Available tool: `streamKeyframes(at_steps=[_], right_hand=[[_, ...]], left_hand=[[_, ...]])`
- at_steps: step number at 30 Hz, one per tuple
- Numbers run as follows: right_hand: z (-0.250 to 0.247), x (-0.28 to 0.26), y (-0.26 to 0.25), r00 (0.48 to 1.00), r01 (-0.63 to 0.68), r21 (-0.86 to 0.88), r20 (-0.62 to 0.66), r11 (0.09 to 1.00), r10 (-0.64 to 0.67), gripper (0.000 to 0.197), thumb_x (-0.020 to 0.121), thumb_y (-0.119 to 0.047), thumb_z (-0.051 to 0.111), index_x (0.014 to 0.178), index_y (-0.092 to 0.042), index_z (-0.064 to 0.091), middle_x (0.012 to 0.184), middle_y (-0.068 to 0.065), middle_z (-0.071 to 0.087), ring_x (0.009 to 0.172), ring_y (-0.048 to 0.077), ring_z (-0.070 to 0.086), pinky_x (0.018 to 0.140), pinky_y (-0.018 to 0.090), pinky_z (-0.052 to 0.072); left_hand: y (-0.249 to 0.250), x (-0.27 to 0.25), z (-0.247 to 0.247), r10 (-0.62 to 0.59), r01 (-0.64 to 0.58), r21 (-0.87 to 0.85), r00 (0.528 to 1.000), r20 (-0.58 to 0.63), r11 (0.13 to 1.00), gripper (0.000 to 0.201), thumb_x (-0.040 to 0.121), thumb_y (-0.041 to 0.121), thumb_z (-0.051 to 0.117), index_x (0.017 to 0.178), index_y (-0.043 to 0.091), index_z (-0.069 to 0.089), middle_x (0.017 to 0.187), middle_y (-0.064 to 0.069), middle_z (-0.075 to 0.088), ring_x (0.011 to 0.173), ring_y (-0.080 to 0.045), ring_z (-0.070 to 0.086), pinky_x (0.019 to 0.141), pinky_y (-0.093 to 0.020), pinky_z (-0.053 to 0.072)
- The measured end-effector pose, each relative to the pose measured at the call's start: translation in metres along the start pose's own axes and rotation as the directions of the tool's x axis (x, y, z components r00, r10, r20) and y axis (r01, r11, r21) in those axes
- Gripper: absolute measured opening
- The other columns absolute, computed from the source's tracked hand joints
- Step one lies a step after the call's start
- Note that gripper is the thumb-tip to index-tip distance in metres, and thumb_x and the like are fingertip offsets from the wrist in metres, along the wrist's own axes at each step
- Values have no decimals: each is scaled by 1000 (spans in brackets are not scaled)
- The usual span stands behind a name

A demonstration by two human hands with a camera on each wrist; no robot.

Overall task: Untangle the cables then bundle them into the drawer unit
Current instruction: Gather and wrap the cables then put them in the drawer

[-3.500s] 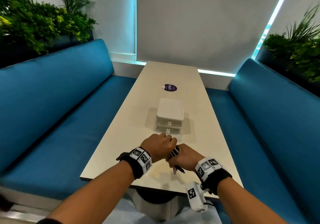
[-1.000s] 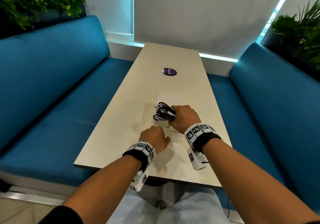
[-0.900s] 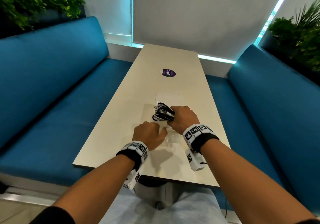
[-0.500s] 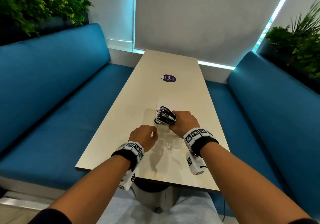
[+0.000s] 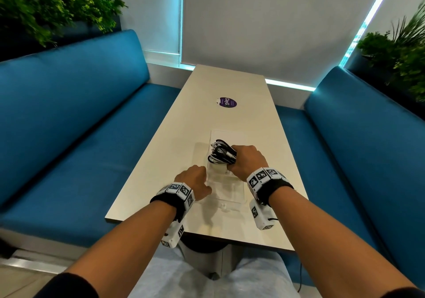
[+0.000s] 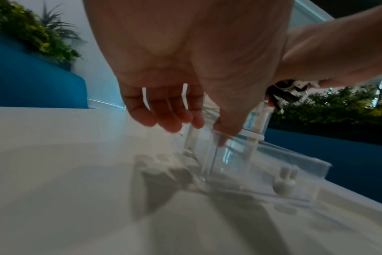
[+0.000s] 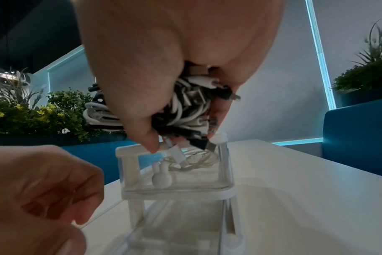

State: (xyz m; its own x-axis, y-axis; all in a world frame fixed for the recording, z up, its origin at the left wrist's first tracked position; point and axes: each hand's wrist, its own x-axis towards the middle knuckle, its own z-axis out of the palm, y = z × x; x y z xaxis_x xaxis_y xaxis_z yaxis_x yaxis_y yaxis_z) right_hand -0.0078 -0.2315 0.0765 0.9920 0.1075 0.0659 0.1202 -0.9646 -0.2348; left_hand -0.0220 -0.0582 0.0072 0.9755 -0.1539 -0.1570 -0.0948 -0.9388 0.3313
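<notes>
The cables, a black-and-white bundle, sat above the drawer unit on the worktop, right hand fingers clamped round them; left hand fingers pinched the pulled-out drawer's wall.

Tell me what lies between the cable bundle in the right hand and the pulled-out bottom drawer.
The closed upper drawer with its rabbit knob lies between the cable bundle and the open drawer, in the right wrist view.

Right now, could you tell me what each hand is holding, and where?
Right hand grips the black-and-white cable bundle around its middle; left hand holds the clear plastic drawer at its side wall.
</notes>
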Motion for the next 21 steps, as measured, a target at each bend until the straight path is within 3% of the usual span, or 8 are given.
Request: streamKeyframes(at_steps=[5, 8, 10, 13, 14, 17, 19, 21], right_hand=[[-3, 1, -2, 1000, 0, 10, 15, 1000, 0, 23, 72, -28, 69, 94, -26, 64, 84, 1, 67, 77, 28, 63, 67, 34, 55], [-3, 0, -1, 1000, 7, 7, 13, 1000, -7, 23, 73, -27, 69, 95, -26, 64, 85, 1, 67, 77, 28, 63, 67, 32, 53], [-4, -1, 0, 1000, 10, 12, 29, 1000, -11, 24, 73, -27, 70, 96, -26, 64, 86, 1, 67, 78, 28, 63, 68, 32, 53], [-7, -4, 1, 999, 24, 12, 39, 1000, -25, 23, 74, -27, 69, 96, -25, 64, 85, 0, 67, 78, 26, 63, 69, 33, 55], [-7, -5, 2, 999, 31, 24, 24, 999, -32, 22, 73, -28, 69, 95, -25, 63, 84, -1, 67, 77, 26, 63, 68, 34, 55], [-9, -10, 2, 997, 52, 93, 47, 994, -57, 25, 72, -32, 72, 95, -26, 65, 83, -2, 69, 77, 24, 65, 69, 34, 56], [-10, -15, 0, 970, 48, 71, 234, 996, -63, 32, 70, -33, 79, 99, -24, 67, 85, 0, 70, 78, 22, 67, 70, 30, 55], [-3, -23, 1, 898, 82, -87, 439, 993, -35, 41, 67, -38, 84, 98, -19, 67, 89, 2, 70, 77, 22, 66, 67, 28, 53]], left_hand=[[-2, -2, -8, 45, -38, -29, 960, 277, 999, 24, 77, 42, 76, 78, 20, 66, 81, -2, 71, 69, -17, 60, 61, -23, 44], [-2, -6, -14, 16, 1, -44, 921, 389, 999, 42, 79, 54, 71, 77, 13, 72, 67, 0, 70, 60, -13, 60, 65, -23, 49], [-5, 0, -17, -4, 30, -91, 962, 272, 995, 41, 82, 53, 69, 80, 12, 72, 72, -1, 70, 66, -16, 63, 71, -27, 53], [-11, 11, -18, -35, 24, -237, 999, -39, 971, 21, 86, 39, 68, 94, 21, 61, 93, -3, 68, 81, -22, 65, 75, -33, 54], [-11, 14, -16, -39, 22, -283, 998, -56, 959, 23, 86, 35, 69, 100, 22, 55, 96, -3, 66, 83, -23, 65, 77, -35, 55], [-8, 16, -10, -31, 53, -364, 997, 66, 930, 35, 85, 28, 72, 107, 20, 46, 98, -7, 66, 79, -25, 70, 77, -40, 59], [-8, 16, -6, -46, 72, -399, 996, 74, 914, 36, 87, 22, 70, 112, 17, 45, 102, -11, 67, 83, -27, 71, 75, -39, 59], [-8, 19, -7, -54, 24, -373, 996, -72, 927, 41, 88, 15, 63, 123, 16, 42, 120, -10, 59, 96, -29, 64, 84, -42, 54]])
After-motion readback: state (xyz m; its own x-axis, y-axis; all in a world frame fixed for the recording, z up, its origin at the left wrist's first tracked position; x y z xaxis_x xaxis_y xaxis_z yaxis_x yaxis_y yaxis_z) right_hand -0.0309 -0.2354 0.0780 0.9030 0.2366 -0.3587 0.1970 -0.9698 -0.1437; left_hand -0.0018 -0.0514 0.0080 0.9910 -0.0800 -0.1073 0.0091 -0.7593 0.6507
